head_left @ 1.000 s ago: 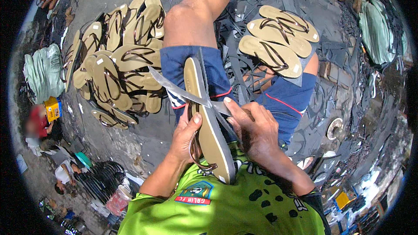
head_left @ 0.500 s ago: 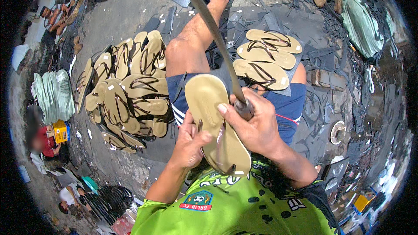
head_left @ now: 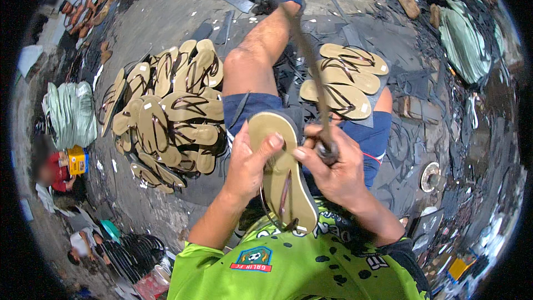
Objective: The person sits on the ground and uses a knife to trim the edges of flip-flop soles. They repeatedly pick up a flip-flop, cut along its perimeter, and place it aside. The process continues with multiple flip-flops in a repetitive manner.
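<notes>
A tan flip-flop [head_left: 284, 180] with a dark brown strap lies slanted above my lap, its heel end pointing away from me. My left hand [head_left: 244, 164] grips it from the left side, thumb pressed on the footbed. In my right hand [head_left: 341, 169] is a knife [head_left: 312, 69], held by its dark handle. Its long blade rises away from me and looks blurred. My right thumb reaches to the sandal's right edge. Whether the blade touches the sole cannot be made out.
A large heap of tan flip-flops [head_left: 166, 114] lies left of my leg. Several more flip-flops [head_left: 341, 97] rest on my right leg. Dark rubber scraps [head_left: 397, 133] litter the ground. Pale green sacks [head_left: 72, 114] stand left, another sack [head_left: 466, 41] right. Other people sit at the left.
The flip-flop has shifted slightly right and towards me. My left hand has moved up along it, its thumb now on the footbed. The knife has swung, its blade now further right.
</notes>
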Action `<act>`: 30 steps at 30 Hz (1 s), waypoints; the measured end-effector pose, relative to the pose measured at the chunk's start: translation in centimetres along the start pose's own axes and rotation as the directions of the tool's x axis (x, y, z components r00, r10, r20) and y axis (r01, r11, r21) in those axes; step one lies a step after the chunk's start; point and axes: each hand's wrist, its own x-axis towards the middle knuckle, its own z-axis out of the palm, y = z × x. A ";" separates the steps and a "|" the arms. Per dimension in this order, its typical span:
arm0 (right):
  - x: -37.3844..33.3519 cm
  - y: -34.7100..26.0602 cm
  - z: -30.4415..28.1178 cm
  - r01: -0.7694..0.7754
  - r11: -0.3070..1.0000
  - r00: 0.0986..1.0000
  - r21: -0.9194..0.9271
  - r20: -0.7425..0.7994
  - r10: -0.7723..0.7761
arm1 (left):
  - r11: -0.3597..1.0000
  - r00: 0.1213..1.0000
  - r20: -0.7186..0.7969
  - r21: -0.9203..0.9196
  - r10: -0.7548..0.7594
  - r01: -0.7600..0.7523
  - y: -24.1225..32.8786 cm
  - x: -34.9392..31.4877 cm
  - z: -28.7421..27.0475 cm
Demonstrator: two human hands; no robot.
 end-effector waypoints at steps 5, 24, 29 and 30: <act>-2.6 2.7 -1.5 0.075 0.964 0.990 -0.254 0.139 -0.041 | 0.934 0.975 0.087 -0.281 -0.205 0.222 0.4 1.4 -3.1; 1.0 4.5 -0.9 0.038 0.816 0.979 -0.576 0.186 0.085 | 0.848 0.891 0.196 -0.278 -0.410 0.452 -2.1 4.5 -4.5; 3.4 2.5 -2.0 -0.084 0.874 0.903 -0.478 0.334 0.270 | 0.866 0.887 0.206 -0.210 -0.414 0.454 -1.6 4.7 -4.3; 3.2 2.6 -2.5 -0.074 0.878 0.894 -0.473 0.359 0.269 | 0.872 0.891 0.222 -0.214 -0.395 0.440 -1.8 4.7 -4.4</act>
